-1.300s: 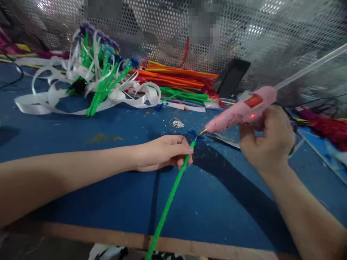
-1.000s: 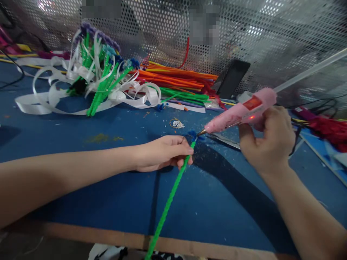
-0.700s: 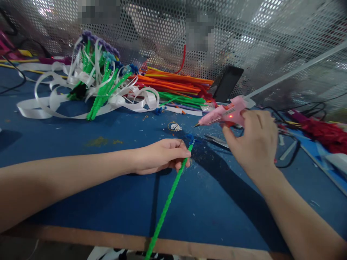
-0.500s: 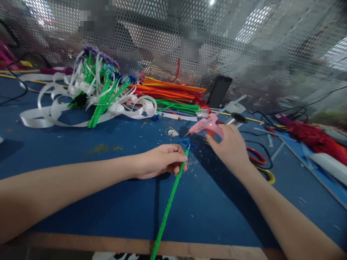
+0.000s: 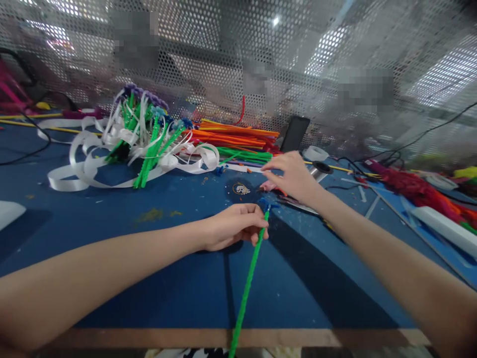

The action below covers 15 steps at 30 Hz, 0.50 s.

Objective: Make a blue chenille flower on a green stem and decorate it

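Note:
My left hand (image 5: 235, 229) rests on the blue table (image 5: 122, 214) and pinches the top of a long green pipe-cleaner stem (image 5: 248, 283). The stem carries a small blue flower piece (image 5: 267, 204) at its tip and runs down past the table's front edge. My right hand (image 5: 294, 175) hovers just beyond that tip with fingers stretched out to the left. Only a pink bit of the glue gun (image 5: 267, 186) shows below its palm. A small pile of white beads (image 5: 242, 189) lies left of the fingertips.
A bunch of green stems wrapped in white ribbon (image 5: 145, 141) lies at the back left. Orange and green pipe cleaners (image 5: 238, 139) are stacked behind. A black phone (image 5: 294, 134), a tape roll (image 5: 315, 153), scissors (image 5: 300, 205) and red pipe cleaners (image 5: 410, 186) sit right. A mesh wall closes the back.
My right hand carried the pink glue gun away from the stem's tip, lowered it to the table and now has its fingers stretched out. My left hand kept its hold on the stem.

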Motion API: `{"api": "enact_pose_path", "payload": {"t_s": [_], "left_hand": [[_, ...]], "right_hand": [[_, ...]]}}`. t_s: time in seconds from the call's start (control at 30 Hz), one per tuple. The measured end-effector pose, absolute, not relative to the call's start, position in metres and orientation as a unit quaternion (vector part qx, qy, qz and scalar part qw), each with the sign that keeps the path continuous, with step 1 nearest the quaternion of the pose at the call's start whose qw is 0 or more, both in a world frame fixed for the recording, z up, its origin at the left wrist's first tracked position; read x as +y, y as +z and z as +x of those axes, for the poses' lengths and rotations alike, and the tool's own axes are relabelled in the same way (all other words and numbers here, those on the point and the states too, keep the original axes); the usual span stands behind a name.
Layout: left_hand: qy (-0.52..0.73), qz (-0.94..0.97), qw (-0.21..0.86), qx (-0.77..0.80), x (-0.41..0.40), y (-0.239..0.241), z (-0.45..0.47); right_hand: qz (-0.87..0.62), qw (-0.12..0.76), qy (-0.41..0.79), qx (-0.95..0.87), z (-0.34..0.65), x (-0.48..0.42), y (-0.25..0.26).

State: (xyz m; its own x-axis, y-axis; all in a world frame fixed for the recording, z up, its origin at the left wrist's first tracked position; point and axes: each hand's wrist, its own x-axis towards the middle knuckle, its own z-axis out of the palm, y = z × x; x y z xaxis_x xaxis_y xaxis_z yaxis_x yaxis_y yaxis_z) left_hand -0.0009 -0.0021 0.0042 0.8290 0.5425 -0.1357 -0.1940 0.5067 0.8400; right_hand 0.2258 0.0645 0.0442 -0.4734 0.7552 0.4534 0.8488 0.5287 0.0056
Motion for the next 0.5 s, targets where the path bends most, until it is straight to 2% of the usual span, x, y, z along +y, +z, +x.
{"api": "enact_pose_path", "payload": {"t_s": [0.17, 0.37, 0.5], "left_hand": [[0.203, 0.446, 0.854, 0.173, 0.000, 0.005, -0.005], [0.199, 0.441, 0.860, 0.159, 0.002, 0.004, -0.005], [0.196, 0.440, 0.862, 0.160, 0.002, 0.004, -0.004]], "right_hand": [[-0.325, 0.156, -0.029, -0.932, 0.162, 0.120, 0.053], [-0.275, 0.070, -0.074, -0.956, 0.132, 0.150, 0.041], [-0.273, 0.062, -0.076, -0.957, 0.129, 0.154, 0.036]]}}
